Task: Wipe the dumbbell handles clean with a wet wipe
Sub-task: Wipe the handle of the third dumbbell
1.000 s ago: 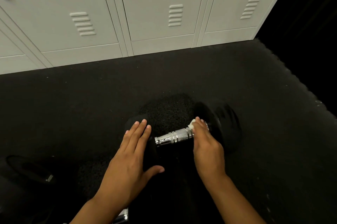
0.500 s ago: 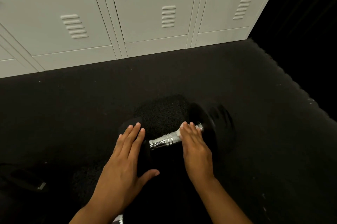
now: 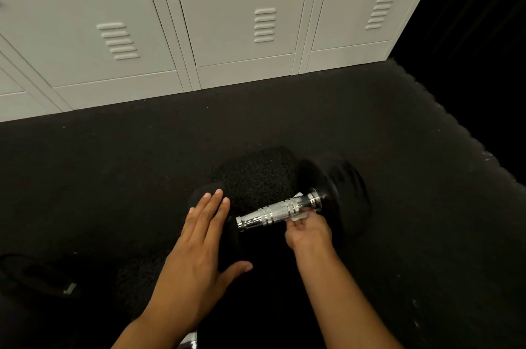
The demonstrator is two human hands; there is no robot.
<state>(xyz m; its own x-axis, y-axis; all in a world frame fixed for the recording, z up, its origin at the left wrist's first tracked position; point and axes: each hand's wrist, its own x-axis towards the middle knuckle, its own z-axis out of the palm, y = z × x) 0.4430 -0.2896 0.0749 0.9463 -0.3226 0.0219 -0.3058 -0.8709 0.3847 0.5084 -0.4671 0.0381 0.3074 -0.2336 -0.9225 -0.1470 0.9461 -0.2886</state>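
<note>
A black dumbbell lies on the dark rubber floor, its chrome knurled handle running from lower left to upper right. Its right head is in plain sight. My left hand rests flat, fingers together, on top of the left head, which it mostly covers. My right hand sits just below the handle's right end, palm turned up. It pinches a small white wet wipe against the underside of the handle.
Grey metal lockers stand along the far edge of the floor mat. A dark strap or bag with a metal clip lies at lower left. The mat's right edge drops into darkness.
My right hand was on top of the handle's right end with the wipe under its fingers; it has rolled down under the handle, so most of the chrome shows. The left hand stays put.
</note>
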